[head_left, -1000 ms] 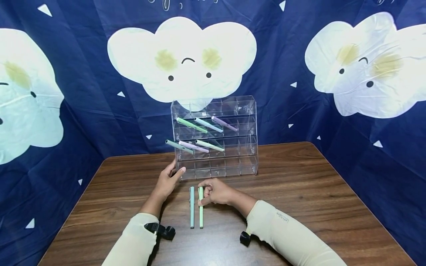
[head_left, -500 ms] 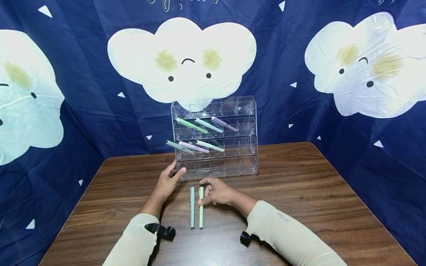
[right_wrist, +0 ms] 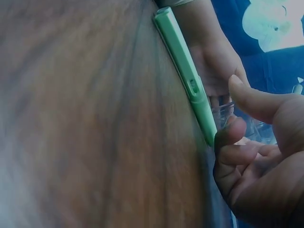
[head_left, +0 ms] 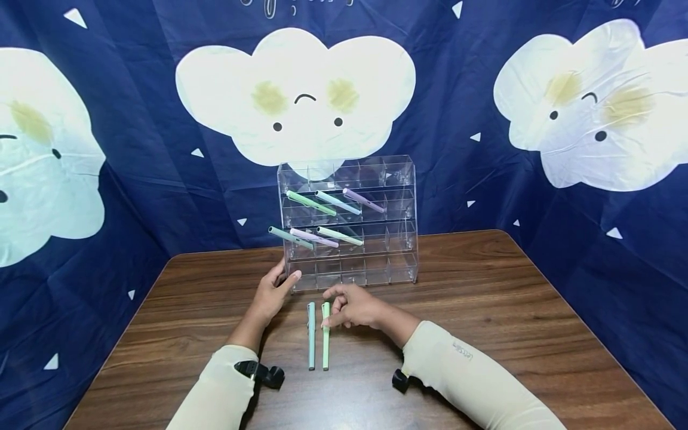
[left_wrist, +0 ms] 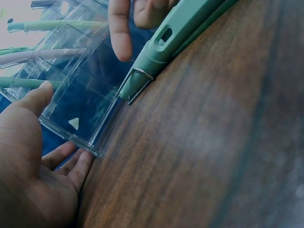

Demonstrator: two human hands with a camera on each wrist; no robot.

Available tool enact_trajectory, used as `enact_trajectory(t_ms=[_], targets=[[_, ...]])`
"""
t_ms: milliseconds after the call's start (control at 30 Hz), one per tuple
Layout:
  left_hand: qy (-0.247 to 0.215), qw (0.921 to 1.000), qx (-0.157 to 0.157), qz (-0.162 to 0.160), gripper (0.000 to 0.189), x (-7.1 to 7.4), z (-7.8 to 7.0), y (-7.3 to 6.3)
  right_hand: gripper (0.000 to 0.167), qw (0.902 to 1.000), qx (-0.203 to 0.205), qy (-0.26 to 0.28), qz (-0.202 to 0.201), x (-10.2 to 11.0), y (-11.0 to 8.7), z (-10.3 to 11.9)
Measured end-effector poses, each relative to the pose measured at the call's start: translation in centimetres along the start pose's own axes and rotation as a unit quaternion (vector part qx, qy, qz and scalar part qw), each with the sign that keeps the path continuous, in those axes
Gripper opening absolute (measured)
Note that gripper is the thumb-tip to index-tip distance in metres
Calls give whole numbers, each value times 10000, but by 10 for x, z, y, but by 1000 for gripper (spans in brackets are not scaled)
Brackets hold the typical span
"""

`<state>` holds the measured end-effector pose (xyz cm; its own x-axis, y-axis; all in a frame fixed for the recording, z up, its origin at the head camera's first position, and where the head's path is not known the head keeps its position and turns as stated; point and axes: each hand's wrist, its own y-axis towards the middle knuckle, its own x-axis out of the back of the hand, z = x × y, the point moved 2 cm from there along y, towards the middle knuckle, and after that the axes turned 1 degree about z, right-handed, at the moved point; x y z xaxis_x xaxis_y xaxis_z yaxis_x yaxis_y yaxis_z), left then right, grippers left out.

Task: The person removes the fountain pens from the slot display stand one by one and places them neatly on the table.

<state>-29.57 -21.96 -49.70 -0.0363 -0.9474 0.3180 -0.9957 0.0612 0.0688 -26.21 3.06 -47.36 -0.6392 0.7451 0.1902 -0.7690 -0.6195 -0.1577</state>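
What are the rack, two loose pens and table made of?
Rack: clear, glossy plastic, likely acrylic; the backdrop shows through. Teal pen and light green pen: probably plastic, smooth and evenly coloured; the teal one's clip looks like metal wire. Table: shiny wood or laminate, with streaked grain.

- Right sleeve [head_left: 484, 381]: small grey lettering [head_left: 463, 351] along the forearm, blurred; appears to read "LetsSlim".
- Navy backdrop [head_left: 451, 128]: white script [head_left: 270, 7] at the upper edge of the head view, cut off by the frame; wording illegible.
- Same backdrop, upper right: script fragment [head_left: 623, 2], likewise illegible.
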Motion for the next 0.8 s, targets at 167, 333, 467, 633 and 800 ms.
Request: enact_trajectory(t_ms=[167, 333, 467, 633, 800], targets=[[27, 10000, 38, 20, 77, 0, 0, 0, 62, 9997, 185, -131, 28, 3, -3, 12], [16, 10000, -7, -18, 76, 0, 1, 0, 58, 9977, 416, -531, 31, 7, -2, 25], [16, 10000, -87, 18, 75, -2, 0, -1, 52, 9943, 653, -834, -141, 11, -3, 35], [-10, 9999, -128, -13, 74, -2, 1, -1, 45, 9864, 1235, -863, -652, 16, -1, 53], [16, 10000, -87, -33, 74, 0, 1, 0, 38, 9718, 1721, -761, -1425, 22, 3, 71]])
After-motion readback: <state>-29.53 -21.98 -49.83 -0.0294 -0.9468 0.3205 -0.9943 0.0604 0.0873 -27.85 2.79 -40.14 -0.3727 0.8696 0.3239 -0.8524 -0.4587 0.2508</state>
